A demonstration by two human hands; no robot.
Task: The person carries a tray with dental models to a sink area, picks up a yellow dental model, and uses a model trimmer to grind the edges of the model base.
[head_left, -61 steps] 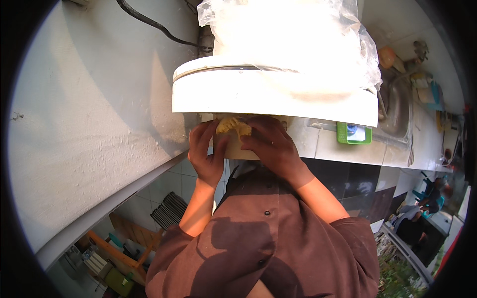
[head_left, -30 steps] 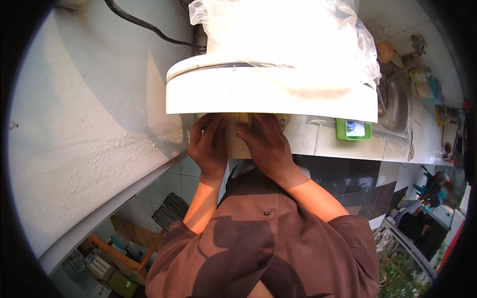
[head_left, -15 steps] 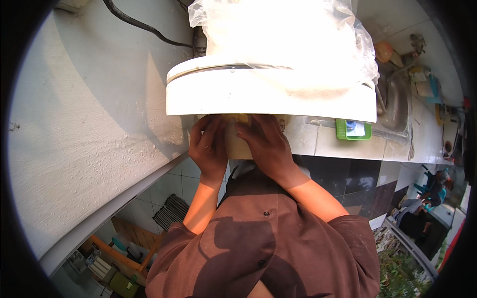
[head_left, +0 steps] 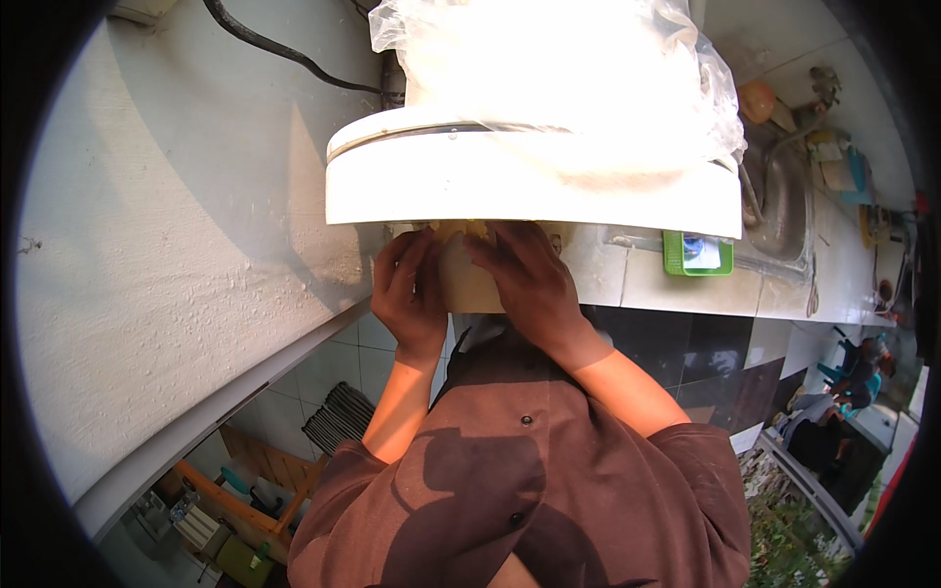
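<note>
Brown-sleeved, the left arm [head_left: 400, 402] is pointing far, left hand [head_left: 404, 294] arching beside a white housing's [head_left: 529, 186] near edge; a yellow lump [head_left: 455, 229], mostly hidden, is showing between the hands; the right hand [head_left: 534, 294] is slanting left, fingers curved. Whether either is gripping, I cannot tell.

A pale tiled counter [head_left: 691, 290] is stretching off to the right, a metal sink [head_left: 784, 208] sitting in it; a green basket [head_left: 671, 257] is resting just left of the sink, toward the near edge.

Kitchen — metal sink [head_left: 790, 208]; tap [head_left: 825, 88]; tiled counter [head_left: 691, 296]
</note>
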